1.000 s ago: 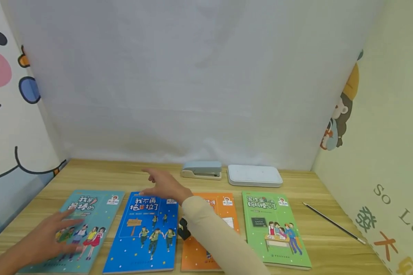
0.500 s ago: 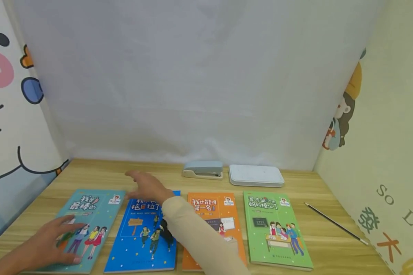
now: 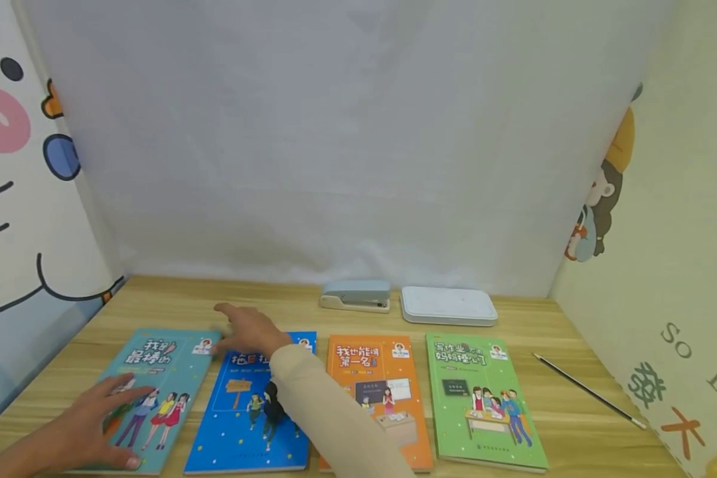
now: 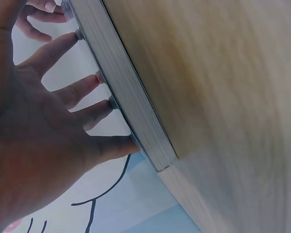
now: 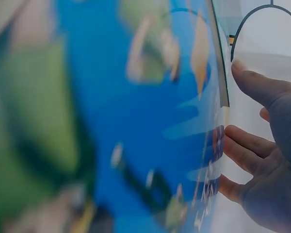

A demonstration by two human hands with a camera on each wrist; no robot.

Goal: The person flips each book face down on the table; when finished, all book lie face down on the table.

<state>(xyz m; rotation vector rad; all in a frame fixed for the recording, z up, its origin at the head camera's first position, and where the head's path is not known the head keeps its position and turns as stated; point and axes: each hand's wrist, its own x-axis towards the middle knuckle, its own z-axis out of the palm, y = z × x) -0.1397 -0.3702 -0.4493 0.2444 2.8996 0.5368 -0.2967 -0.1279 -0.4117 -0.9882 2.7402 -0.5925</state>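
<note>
The left hand [image 3: 86, 425] lies over the lower left of the teal paperback [image 3: 173, 378], fingertips on its glossy cover; its grip is apart, thumb and fingers spread and nothing clamped. The right hand [image 3: 251, 330] is over the top edge of the blue paperback [image 3: 230, 428], with its thumb near the upper right corner of the teal one. That grip is apart too, fingers extended; whether they touch the blue cover I cannot tell. A cream sleeve [image 3: 334, 415] crosses part of the blue book and the lower left of the orange paperback [image 3: 391, 388]. Next in the row is the green paperback [image 3: 478, 372], and all four lie face up on the wood-grain counter [image 3: 179, 302]. Behind the row stand a blue-grey stapler [image 3: 355, 291] and, just beside it, a flat white case [image 3: 448, 304]. A pencil [image 3: 588, 390] lies slantwise to the right of the green book, sharpened tip pointing away from the person
</note>
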